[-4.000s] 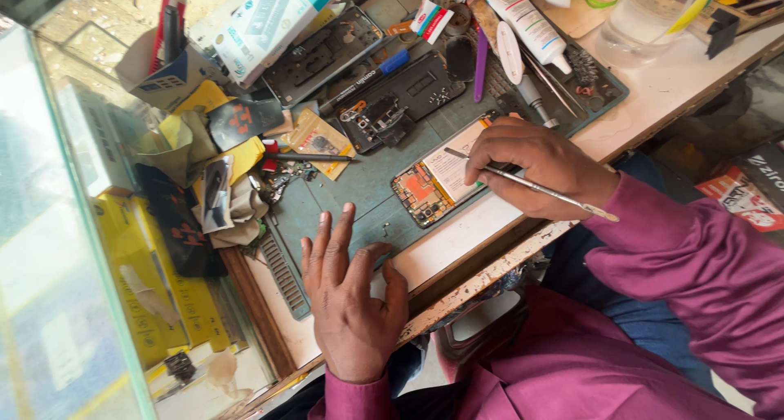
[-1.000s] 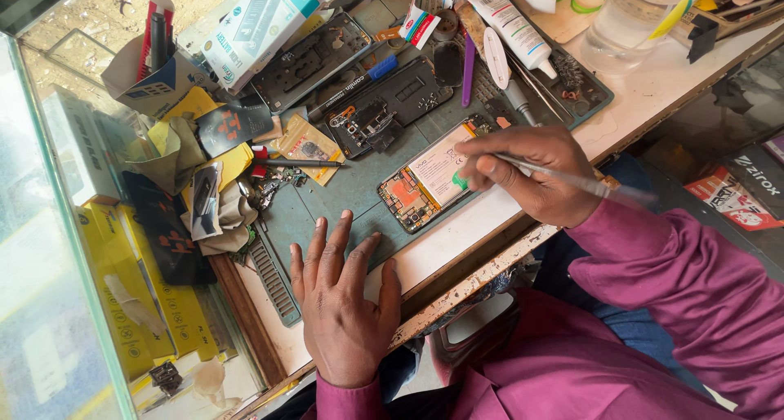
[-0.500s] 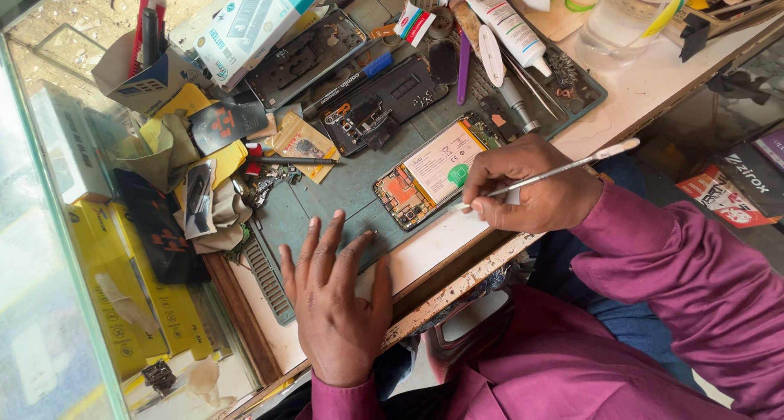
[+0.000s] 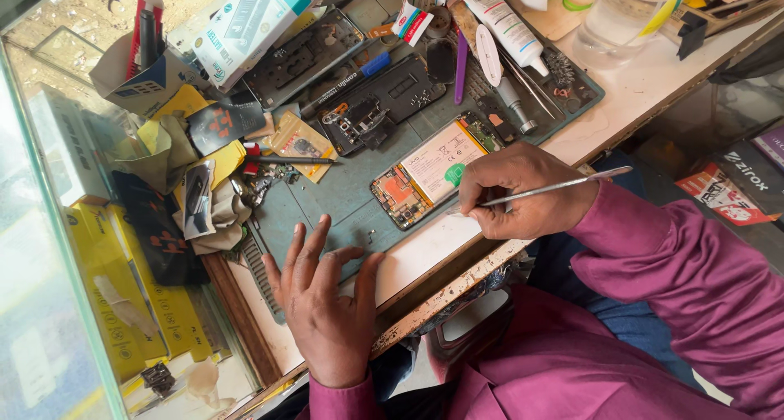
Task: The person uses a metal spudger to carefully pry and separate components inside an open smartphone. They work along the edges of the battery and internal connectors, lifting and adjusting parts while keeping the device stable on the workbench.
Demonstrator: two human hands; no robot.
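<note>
An opened phone (image 4: 433, 173), its battery and circuit board exposed, lies on a grey-green work mat (image 4: 351, 191). My right hand (image 4: 523, 193) is closed around a thin metal spudger (image 4: 555, 186), with the tool's tip at the phone's near edge. My left hand (image 4: 327, 301) rests flat on the mat's near left corner, fingers spread, holding nothing. Both sleeves are magenta.
Phone frames (image 4: 302, 56) and a dark back panel (image 4: 384, 101) lie at the mat's far side, with a white glue tube (image 4: 510, 24), tweezers, a boxed battery (image 4: 249, 24) and yellow boxes (image 4: 114, 281) at the left. A clear bottle (image 4: 612, 15) stands at the far right.
My right hand drew back from over the phone to its near edge and turned the spudger flatter. The left hand stayed on the mat.
</note>
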